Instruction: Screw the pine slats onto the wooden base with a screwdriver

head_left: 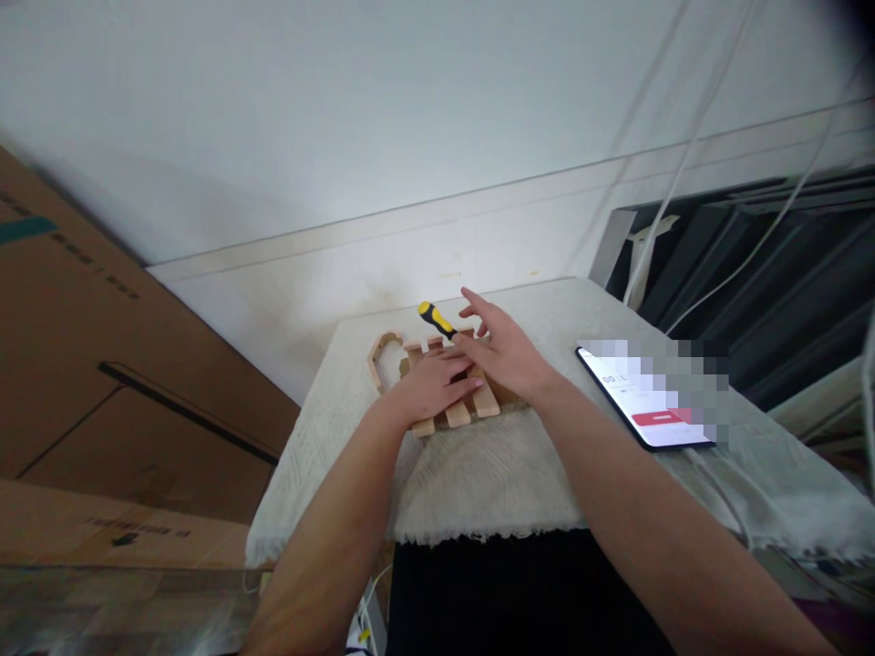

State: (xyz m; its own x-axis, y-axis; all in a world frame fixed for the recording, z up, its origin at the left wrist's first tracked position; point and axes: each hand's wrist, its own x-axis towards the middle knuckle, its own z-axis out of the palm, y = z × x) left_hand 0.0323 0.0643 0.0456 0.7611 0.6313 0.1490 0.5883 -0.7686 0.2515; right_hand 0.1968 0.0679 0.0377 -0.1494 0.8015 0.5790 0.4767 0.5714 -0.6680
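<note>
Small pale wooden slats (488,401) lie side by side on the cloth-covered table, forming a little slatted piece. My left hand (434,387) rests on the slats with its fingers stretched across them, covering the middle. Just to its right, my right hand (502,346) has its fingers apart, the index finger raised. A screwdriver (436,319) with a yellow and black handle tilts up beyond my hands. Its lower end is hidden by the right hand, and whether they touch I cannot make out. A curved wooden piece (375,357) lies left of the slats.
A phone (635,405) with a lit screen lies on the right of the table, partly blurred out. A pale fringed cloth (342,456) covers the tabletop. Large cardboard boxes (170,428) stand at the left. White cables (684,173) hang at the right, before dark panels.
</note>
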